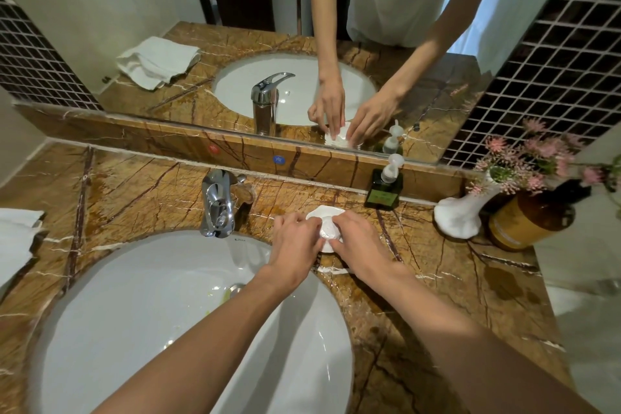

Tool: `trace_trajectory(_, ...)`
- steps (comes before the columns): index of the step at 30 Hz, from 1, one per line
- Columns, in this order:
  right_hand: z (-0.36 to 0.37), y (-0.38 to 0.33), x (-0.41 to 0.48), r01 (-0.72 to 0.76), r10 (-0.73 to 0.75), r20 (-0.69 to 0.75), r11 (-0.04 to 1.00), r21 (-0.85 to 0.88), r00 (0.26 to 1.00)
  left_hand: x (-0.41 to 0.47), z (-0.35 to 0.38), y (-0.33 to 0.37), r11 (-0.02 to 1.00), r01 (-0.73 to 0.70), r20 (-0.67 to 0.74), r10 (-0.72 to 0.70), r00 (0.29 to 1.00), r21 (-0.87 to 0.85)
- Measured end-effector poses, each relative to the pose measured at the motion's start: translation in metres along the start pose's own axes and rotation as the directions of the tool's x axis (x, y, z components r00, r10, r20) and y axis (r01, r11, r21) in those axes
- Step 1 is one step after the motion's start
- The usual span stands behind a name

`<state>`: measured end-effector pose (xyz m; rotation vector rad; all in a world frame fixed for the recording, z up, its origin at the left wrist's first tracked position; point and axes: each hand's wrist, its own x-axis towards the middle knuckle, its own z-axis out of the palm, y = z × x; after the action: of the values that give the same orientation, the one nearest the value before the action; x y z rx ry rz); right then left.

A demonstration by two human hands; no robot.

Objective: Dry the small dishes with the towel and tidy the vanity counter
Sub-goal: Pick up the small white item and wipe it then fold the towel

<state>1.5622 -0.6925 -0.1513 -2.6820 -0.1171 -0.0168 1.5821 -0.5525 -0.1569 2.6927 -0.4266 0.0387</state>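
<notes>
Small white shell-shaped dishes [327, 223] sit in a stack on the brown marble counter [453, 282], just right of the tap. My left hand [295, 242] grips the stack's left edge with its fingertips. From the right, my right hand [356, 242] holds the same dishes, its fingers over the top one. How many dishes there are is hidden by my fingers. A folded white towel [15, 239] lies at the counter's far left edge, away from both hands.
A chrome tap [218, 203] stands behind the white sink basin [161, 306]. At the back right stand a green pump bottle [384, 186], a white vase with pink flowers [462, 212] and an amber bottle [527, 217]. A mirror runs along the back ledge.
</notes>
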Motion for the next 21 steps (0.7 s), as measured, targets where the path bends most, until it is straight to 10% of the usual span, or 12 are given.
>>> trace_trajectory(21,-0.0044,-0.0026,-0.0035,-0.008,0.007,0.034,0.999,0.033,0.999,0.0033,-0.0062,0.0015,0.993,-0.05,0.072,0.043,0.997,0.104)
